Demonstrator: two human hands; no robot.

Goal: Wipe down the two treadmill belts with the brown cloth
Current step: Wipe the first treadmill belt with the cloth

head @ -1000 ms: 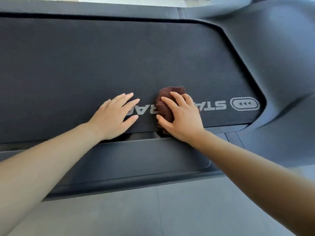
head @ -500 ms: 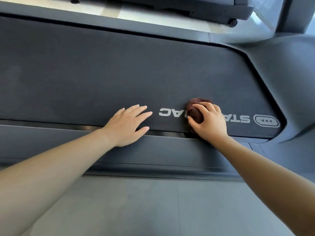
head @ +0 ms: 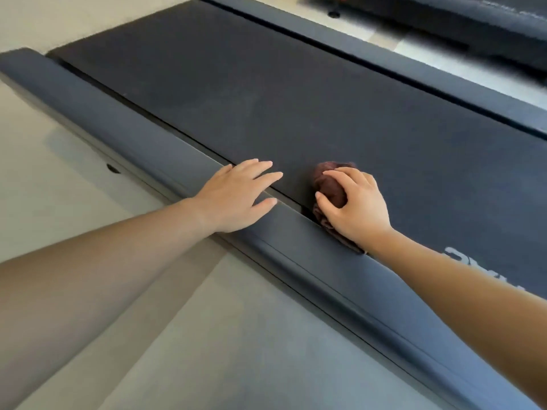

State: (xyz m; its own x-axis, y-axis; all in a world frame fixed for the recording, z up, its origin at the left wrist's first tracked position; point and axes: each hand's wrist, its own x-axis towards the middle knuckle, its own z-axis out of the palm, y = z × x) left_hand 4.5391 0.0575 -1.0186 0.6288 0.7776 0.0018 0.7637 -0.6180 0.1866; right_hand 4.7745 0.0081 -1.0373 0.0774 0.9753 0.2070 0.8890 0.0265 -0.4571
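Note:
A dark treadmill belt (head: pixel 296 99) runs diagonally across the view. The bunched brown cloth (head: pixel 330 187) lies on the belt's near edge, and my right hand (head: pixel 355 205) grips it with curled fingers, pressing it down where the belt meets the side rail. A fold of cloth trails under my wrist onto the rail. My left hand (head: pixel 236 193) rests flat with straight fingers, its palm on the near side rail (head: pixel 124 134) and its fingertips on the belt, a little left of the cloth. A second treadmill (head: pixel 473 22) shows at the top right.
Pale floor (head: pixel 207 350) lies in front of the near rail. The far side rail (head: pixel 414 72) borders the belt at the back, with a strip of light floor beyond it. White lettering (head: pixel 461 258) on the belt peeks out beside my right forearm.
Both hands and the cloth have slid left along the belt's near edge, away from the white lettering. The view has swung left, so the belt now lies diagonally.

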